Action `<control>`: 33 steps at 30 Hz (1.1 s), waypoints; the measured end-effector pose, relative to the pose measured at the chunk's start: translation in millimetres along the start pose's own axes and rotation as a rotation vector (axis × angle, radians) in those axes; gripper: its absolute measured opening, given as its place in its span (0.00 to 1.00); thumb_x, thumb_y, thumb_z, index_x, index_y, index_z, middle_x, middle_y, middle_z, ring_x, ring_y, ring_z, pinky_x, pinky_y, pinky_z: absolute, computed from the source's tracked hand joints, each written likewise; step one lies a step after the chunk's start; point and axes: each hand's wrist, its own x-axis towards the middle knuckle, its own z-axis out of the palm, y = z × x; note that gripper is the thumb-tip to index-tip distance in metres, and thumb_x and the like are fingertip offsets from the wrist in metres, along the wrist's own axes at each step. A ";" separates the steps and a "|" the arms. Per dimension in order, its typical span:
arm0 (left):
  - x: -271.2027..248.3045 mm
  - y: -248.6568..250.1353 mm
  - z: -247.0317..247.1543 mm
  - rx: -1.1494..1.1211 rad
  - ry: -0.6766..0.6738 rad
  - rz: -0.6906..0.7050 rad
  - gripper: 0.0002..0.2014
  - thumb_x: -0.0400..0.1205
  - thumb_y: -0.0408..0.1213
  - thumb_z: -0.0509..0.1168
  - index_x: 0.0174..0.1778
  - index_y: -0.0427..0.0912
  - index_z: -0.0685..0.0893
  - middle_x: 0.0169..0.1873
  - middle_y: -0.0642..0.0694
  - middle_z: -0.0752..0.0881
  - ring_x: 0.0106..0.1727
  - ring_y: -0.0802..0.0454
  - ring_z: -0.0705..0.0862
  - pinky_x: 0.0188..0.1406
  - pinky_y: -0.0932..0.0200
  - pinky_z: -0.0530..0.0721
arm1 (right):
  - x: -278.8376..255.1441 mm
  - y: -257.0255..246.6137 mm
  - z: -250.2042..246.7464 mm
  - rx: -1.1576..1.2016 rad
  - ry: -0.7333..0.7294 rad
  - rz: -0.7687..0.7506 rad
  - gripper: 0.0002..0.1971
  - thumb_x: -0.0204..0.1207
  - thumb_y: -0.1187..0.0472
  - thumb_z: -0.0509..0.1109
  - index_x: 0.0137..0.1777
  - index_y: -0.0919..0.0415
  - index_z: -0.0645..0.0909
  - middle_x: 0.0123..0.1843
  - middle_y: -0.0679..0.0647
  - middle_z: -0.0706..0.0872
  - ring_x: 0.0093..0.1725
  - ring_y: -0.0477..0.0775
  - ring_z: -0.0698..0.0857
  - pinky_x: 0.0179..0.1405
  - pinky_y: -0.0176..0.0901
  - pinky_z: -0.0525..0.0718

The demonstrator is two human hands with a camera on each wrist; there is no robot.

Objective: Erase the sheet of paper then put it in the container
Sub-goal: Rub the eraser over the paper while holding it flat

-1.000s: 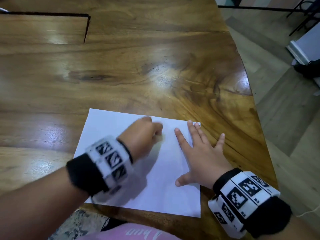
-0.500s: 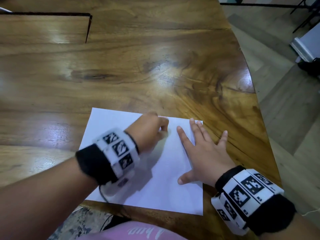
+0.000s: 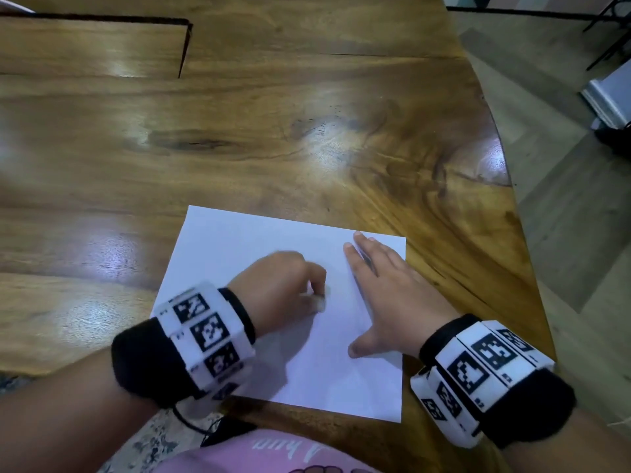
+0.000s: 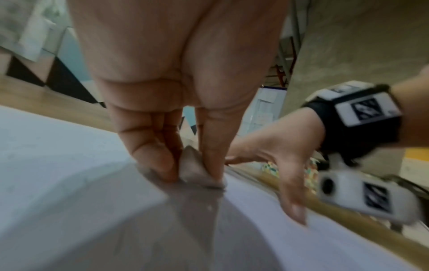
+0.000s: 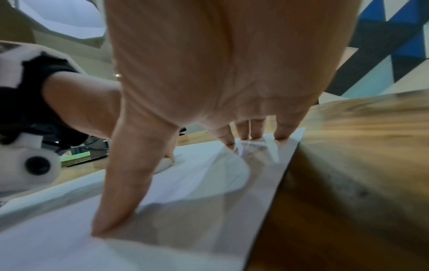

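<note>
Left hand pinches eraser against paper. Right hand, at 3 o'clock, presses flat, fingers extended, on counter.

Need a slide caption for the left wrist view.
Left hand pinches eraser on paper; right hand presses flat.
</note>
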 end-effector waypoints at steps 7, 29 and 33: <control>45.9 -10.4 -29.6 -0.141 0.274 -0.203 0.05 0.71 0.36 0.72 0.41 0.43 0.85 0.28 0.49 0.80 0.34 0.51 0.77 0.36 0.63 0.70 | -0.4 1.1 1.0 0.027 -0.005 0.006 0.68 0.60 0.37 0.79 0.81 0.54 0.28 0.82 0.48 0.25 0.82 0.50 0.32 0.79 0.41 0.38; -15.1 1.0 10.2 -0.008 -0.214 0.250 0.04 0.73 0.35 0.67 0.37 0.45 0.87 0.35 0.50 0.76 0.37 0.53 0.77 0.34 0.69 0.68 | 0.5 3.7 4.0 0.064 -0.002 -0.001 0.69 0.59 0.38 0.80 0.81 0.54 0.28 0.82 0.47 0.24 0.82 0.49 0.32 0.78 0.40 0.37; 12.2 1.5 1.9 0.036 0.076 0.136 0.07 0.75 0.38 0.63 0.41 0.40 0.84 0.36 0.45 0.74 0.40 0.42 0.79 0.40 0.57 0.73 | 0.5 3.0 4.0 0.060 0.002 0.008 0.68 0.59 0.38 0.80 0.82 0.53 0.28 0.82 0.47 0.25 0.82 0.49 0.32 0.79 0.41 0.38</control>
